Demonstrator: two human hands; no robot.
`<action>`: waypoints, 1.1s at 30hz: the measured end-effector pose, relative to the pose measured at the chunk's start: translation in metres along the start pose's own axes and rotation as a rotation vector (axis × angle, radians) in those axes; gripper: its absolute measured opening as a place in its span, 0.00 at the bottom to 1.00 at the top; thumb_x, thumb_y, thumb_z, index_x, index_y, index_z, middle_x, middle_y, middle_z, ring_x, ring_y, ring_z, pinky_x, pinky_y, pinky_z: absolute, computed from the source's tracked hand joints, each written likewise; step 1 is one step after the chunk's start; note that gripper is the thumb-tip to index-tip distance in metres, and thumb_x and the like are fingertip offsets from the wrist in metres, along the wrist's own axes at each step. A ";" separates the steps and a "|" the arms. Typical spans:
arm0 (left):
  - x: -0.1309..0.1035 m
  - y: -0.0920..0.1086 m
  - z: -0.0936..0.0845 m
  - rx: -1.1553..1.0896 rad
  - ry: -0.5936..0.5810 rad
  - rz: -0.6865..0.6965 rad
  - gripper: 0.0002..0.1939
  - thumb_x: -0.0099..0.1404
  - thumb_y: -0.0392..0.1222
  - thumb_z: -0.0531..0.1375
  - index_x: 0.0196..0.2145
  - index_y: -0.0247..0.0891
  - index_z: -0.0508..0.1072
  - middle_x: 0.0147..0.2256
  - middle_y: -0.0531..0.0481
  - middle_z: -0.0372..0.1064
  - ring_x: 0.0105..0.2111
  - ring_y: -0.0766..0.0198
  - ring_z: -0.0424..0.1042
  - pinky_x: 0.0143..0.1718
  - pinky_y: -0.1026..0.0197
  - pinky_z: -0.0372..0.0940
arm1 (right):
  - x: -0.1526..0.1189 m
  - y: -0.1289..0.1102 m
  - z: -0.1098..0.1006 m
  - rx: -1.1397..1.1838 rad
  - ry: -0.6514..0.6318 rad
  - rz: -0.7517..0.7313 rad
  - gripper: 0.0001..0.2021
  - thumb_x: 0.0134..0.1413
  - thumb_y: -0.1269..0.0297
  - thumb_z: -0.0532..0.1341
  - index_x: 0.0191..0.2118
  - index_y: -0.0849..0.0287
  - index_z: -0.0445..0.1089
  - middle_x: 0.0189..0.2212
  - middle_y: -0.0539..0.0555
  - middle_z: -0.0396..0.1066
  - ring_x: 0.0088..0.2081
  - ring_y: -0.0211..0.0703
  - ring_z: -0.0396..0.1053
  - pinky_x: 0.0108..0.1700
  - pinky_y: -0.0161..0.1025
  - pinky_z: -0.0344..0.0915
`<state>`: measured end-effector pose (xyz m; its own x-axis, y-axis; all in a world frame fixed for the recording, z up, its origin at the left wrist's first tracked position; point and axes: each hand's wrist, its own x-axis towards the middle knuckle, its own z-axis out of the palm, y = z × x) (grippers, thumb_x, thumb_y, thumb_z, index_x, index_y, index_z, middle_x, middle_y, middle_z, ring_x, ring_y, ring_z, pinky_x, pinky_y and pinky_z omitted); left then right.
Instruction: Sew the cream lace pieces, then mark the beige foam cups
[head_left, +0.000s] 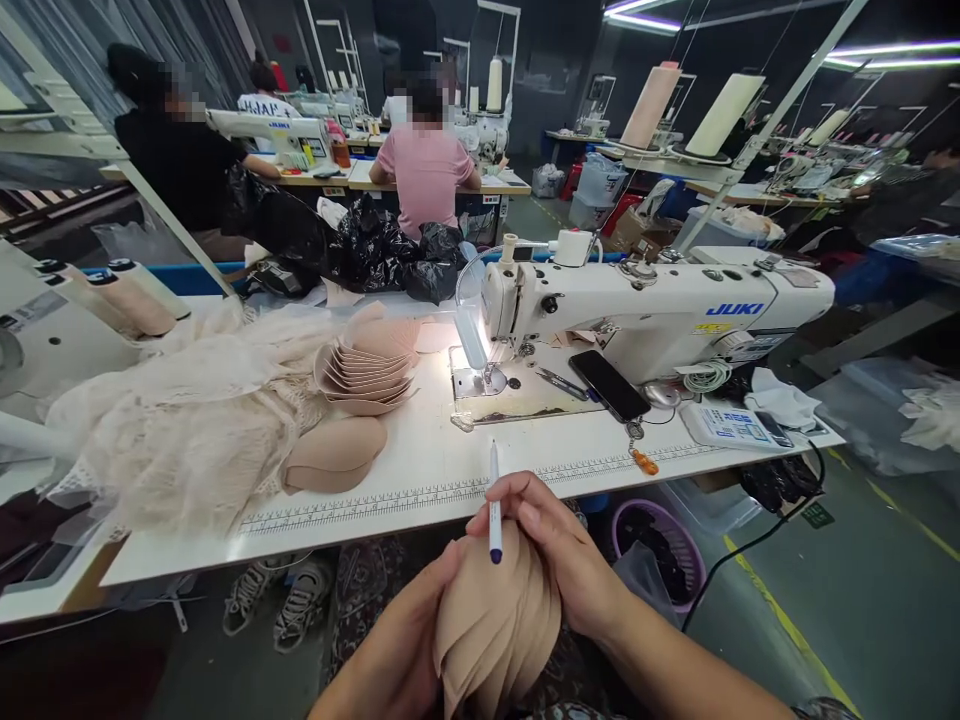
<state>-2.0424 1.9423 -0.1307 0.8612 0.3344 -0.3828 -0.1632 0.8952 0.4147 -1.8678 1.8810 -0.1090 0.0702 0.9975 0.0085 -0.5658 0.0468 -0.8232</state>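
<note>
A stack of beige bra cups (499, 610) is held low over my lap, between both hands. My left hand (420, 610) is wrapped around the stack's left side. My right hand (559, 550) grips the right side, and a white marker pen (494, 505) with a dark blue end is tucked between its fingers, tip pointing away from me. Part of the fingers is hidden behind the cups. Beyond them on the white table (420, 470) lie a flat pair of bra cups (337, 455) and a nested row of more cups (367, 375).
A lit JUKI sewing machine (645, 310) stands at the back right. A phone (609, 385) and tweezers (562, 383) lie by it. Pale lace fabric (195, 420) is heaped at left. A purple basket (697, 540) sits below the table. People work at machines ahead.
</note>
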 end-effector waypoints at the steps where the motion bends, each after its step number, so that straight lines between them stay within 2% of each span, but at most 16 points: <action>1: 0.001 0.000 -0.002 -0.016 0.011 -0.009 0.20 0.72 0.50 0.63 0.57 0.38 0.78 0.54 0.43 0.77 0.63 0.46 0.67 0.71 0.49 0.50 | 0.001 -0.001 0.000 -0.001 -0.026 0.003 0.13 0.71 0.51 0.62 0.52 0.53 0.72 0.43 0.54 0.79 0.42 0.44 0.76 0.50 0.42 0.67; 3: 0.001 0.001 -0.006 -0.049 -0.031 -0.013 0.20 0.70 0.42 0.64 0.58 0.39 0.78 0.54 0.44 0.77 0.60 0.50 0.70 0.67 0.52 0.56 | 0.003 -0.003 -0.001 0.033 -0.037 -0.010 0.13 0.70 0.51 0.63 0.50 0.53 0.73 0.41 0.53 0.80 0.41 0.44 0.76 0.49 0.42 0.68; 6: -0.002 0.006 -0.014 -0.122 -0.157 -0.037 0.28 0.61 0.35 0.64 0.59 0.37 0.77 0.54 0.43 0.77 0.54 0.53 0.74 0.58 0.56 0.64 | 0.005 -0.004 -0.005 0.097 0.066 -0.095 0.09 0.65 0.56 0.67 0.47 0.52 0.74 0.38 0.51 0.80 0.44 0.42 0.74 0.50 0.39 0.67; 8: -0.002 0.008 -0.018 -0.162 -0.174 -0.030 0.31 0.58 0.34 0.65 0.60 0.36 0.77 0.54 0.42 0.78 0.53 0.52 0.75 0.58 0.55 0.64 | 0.005 -0.002 -0.009 0.061 0.150 -0.161 0.09 0.62 0.61 0.70 0.46 0.50 0.74 0.37 0.48 0.80 0.45 0.40 0.73 0.52 0.37 0.65; 10: 0.000 0.007 -0.018 -0.186 -0.132 -0.026 0.26 0.62 0.37 0.64 0.58 0.37 0.79 0.54 0.42 0.78 0.54 0.50 0.75 0.60 0.54 0.63 | 0.003 0.003 -0.011 -0.003 0.217 -0.206 0.11 0.61 0.64 0.72 0.44 0.49 0.71 0.37 0.46 0.80 0.45 0.39 0.73 0.53 0.37 0.65; 12: 0.004 0.003 -0.016 -0.199 -0.085 -0.025 0.19 0.69 0.41 0.62 0.55 0.40 0.81 0.54 0.43 0.78 0.56 0.49 0.74 0.63 0.52 0.61 | 0.000 0.009 -0.010 -0.028 0.250 -0.212 0.13 0.62 0.63 0.73 0.43 0.48 0.68 0.37 0.46 0.79 0.45 0.39 0.73 0.53 0.38 0.65; 14: 0.008 -0.001 -0.014 -0.206 -0.071 0.006 0.17 0.72 0.41 0.60 0.55 0.41 0.81 0.56 0.45 0.77 0.59 0.49 0.72 0.65 0.52 0.59 | -0.002 0.013 -0.007 0.023 0.240 -0.164 0.13 0.63 0.59 0.72 0.44 0.49 0.66 0.39 0.47 0.79 0.44 0.41 0.74 0.51 0.41 0.67; 16: 0.011 -0.003 -0.012 -0.213 -0.105 0.043 0.19 0.67 0.36 0.62 0.55 0.41 0.80 0.58 0.45 0.76 0.59 0.50 0.72 0.66 0.52 0.59 | -0.002 0.016 -0.004 0.116 0.226 -0.112 0.14 0.65 0.55 0.70 0.45 0.49 0.64 0.40 0.49 0.80 0.40 0.43 0.76 0.47 0.42 0.70; 18: 0.012 -0.003 -0.012 -0.224 -0.140 0.040 0.22 0.62 0.32 0.62 0.53 0.42 0.81 0.54 0.46 0.78 0.58 0.49 0.73 0.65 0.50 0.60 | -0.002 0.017 -0.002 0.192 0.245 -0.105 0.14 0.65 0.53 0.69 0.46 0.49 0.64 0.40 0.50 0.81 0.39 0.44 0.77 0.44 0.42 0.71; 21: 0.013 -0.002 -0.014 -0.230 -0.129 0.034 0.16 0.63 0.35 0.63 0.48 0.41 0.83 0.50 0.45 0.80 0.59 0.47 0.73 0.67 0.47 0.58 | -0.003 0.018 -0.002 0.217 0.289 -0.131 0.14 0.65 0.53 0.69 0.46 0.49 0.65 0.39 0.51 0.82 0.44 0.46 0.77 0.46 0.42 0.71; 24: 0.012 -0.006 -0.018 -0.200 -0.058 0.054 0.16 0.72 0.43 0.61 0.54 0.41 0.81 0.54 0.44 0.78 0.63 0.47 0.69 0.70 0.48 0.54 | -0.006 0.020 -0.002 0.199 0.233 -0.119 0.13 0.66 0.53 0.68 0.46 0.50 0.66 0.40 0.52 0.81 0.44 0.47 0.78 0.48 0.45 0.71; 26: 0.010 -0.011 -0.021 -0.158 -0.026 0.031 0.18 0.75 0.43 0.60 0.58 0.39 0.79 0.56 0.43 0.77 0.64 0.48 0.68 0.71 0.48 0.52 | -0.007 0.023 -0.002 0.169 0.171 -0.094 0.12 0.67 0.53 0.67 0.47 0.50 0.66 0.42 0.52 0.81 0.40 0.46 0.78 0.45 0.44 0.71; 29: 0.009 -0.014 -0.024 -0.148 -0.017 0.008 0.18 0.74 0.43 0.62 0.57 0.35 0.79 0.55 0.41 0.78 0.63 0.45 0.69 0.71 0.46 0.52 | -0.006 0.027 -0.004 0.143 0.176 -0.098 0.12 0.67 0.53 0.67 0.48 0.49 0.67 0.43 0.51 0.81 0.36 0.43 0.76 0.41 0.40 0.70; 33: 0.011 -0.011 -0.014 -0.228 -0.023 0.039 0.21 0.70 0.49 0.66 0.55 0.35 0.81 0.55 0.41 0.79 0.65 0.42 0.67 0.72 0.46 0.52 | -0.003 0.031 -0.007 0.119 0.202 -0.098 0.11 0.69 0.53 0.66 0.49 0.48 0.66 0.44 0.50 0.79 0.44 0.46 0.76 0.49 0.44 0.70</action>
<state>-2.0381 1.9405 -0.1514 0.8623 0.3656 -0.3503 -0.2988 0.9260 0.2309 -1.8800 1.8790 -0.1382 0.2854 0.9577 -0.0377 -0.6399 0.1610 -0.7514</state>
